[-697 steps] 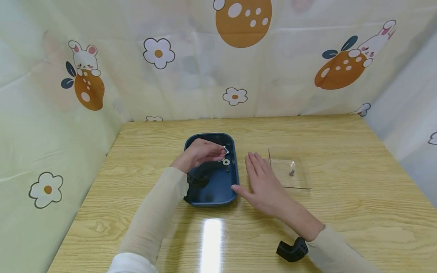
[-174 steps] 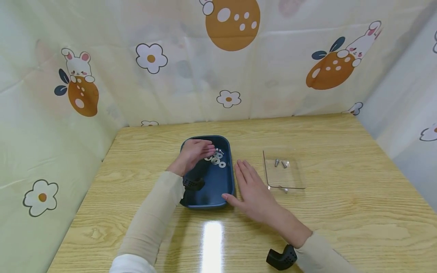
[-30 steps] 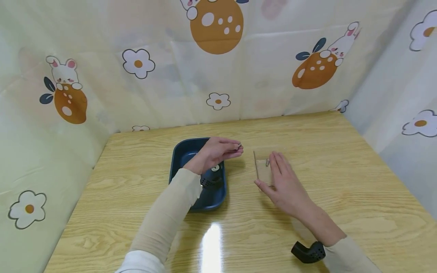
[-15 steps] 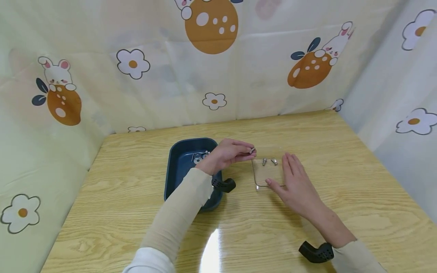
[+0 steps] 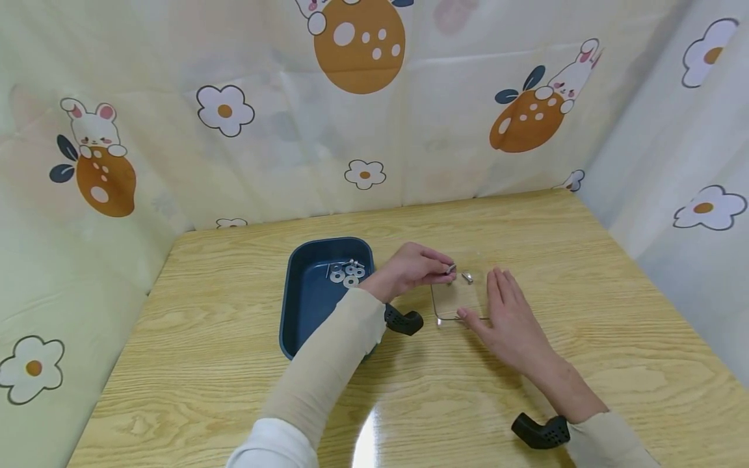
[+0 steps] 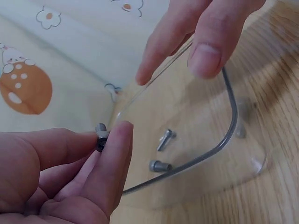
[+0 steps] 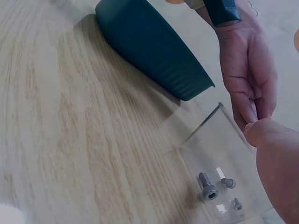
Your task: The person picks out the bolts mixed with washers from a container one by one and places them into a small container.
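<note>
My left hand pinches a small metal socket-head screw between thumb and fingers. It hovers over the left part of a clear plastic box. Inside the box lie loose screws, one of them a socket-head screw, another a slimmer screw. My right hand has its fingers straight along the right side of the box and its thumb near the front rim; whether it touches the wall, I cannot tell.
A dark blue tray stands to the left, under the left forearm, with several washers and small screws near its far end. Both wrists carry black mounts. A patterned curtain hangs behind the wooden table.
My left hand has moved right from the tray to above the clear box, carrying the screw. My right hand has shifted slightly right to the box's side, staying straight-fingered.
</note>
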### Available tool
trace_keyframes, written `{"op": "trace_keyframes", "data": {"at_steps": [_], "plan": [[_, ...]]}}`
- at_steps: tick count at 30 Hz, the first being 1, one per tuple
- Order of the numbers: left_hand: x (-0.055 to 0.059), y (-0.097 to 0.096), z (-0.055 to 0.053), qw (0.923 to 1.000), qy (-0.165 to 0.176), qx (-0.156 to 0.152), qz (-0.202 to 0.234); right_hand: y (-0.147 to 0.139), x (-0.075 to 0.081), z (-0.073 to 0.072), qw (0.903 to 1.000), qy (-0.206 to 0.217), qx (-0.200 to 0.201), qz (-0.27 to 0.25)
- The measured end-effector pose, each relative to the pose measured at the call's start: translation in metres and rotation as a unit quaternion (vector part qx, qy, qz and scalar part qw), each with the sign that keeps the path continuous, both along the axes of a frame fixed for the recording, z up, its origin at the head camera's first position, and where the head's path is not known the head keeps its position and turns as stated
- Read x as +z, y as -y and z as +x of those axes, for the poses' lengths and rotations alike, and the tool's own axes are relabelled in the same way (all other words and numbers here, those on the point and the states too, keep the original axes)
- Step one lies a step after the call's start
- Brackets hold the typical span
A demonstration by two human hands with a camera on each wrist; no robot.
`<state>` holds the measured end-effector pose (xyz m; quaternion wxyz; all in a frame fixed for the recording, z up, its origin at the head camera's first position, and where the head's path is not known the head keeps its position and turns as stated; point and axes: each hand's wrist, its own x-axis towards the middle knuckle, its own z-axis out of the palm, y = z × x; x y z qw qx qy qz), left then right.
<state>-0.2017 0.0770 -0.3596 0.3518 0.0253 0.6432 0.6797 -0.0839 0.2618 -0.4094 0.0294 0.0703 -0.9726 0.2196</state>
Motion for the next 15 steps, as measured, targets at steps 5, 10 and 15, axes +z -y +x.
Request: {"op": "trace_keyframes", "data": {"at_steps": [5, 10, 15], "plan": [[-0.001, -0.008, 0.002, 0.9999, -0.010, -0.004, -0.014, 0.000, -0.003, 0.000, 1.0000, -0.003, -0.001, -0.002], [-0.002, -0.017, 0.003, 0.9995, -0.019, -0.008, -0.026, 0.000, -0.004, -0.001, 1.0000, -0.002, -0.001, -0.004], [-0.006, -0.027, 0.006, 0.9996, -0.014, -0.002, -0.026, 0.001, -0.005, -0.002, 1.0000, 0.001, 0.000, -0.005]]}}
